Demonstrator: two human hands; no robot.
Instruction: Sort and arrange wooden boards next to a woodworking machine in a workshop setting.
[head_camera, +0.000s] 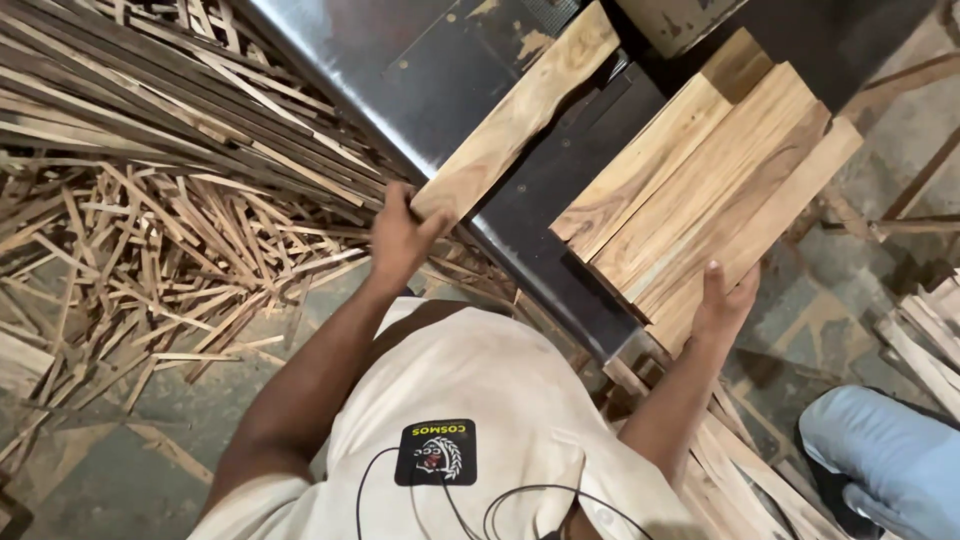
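Head view: the left hand (400, 235) closes its grip on the near end of a plank (520, 110) running up-right over the dark surface (440, 80); the right hand (722, 305) presses the stacked boards (700, 180).

Wood offcuts (150, 250), blue-clad limb (890, 450) nearby

left hand (398, 238) fingers curled in a grip, arm extended | right hand (722, 305) flat, arm extended
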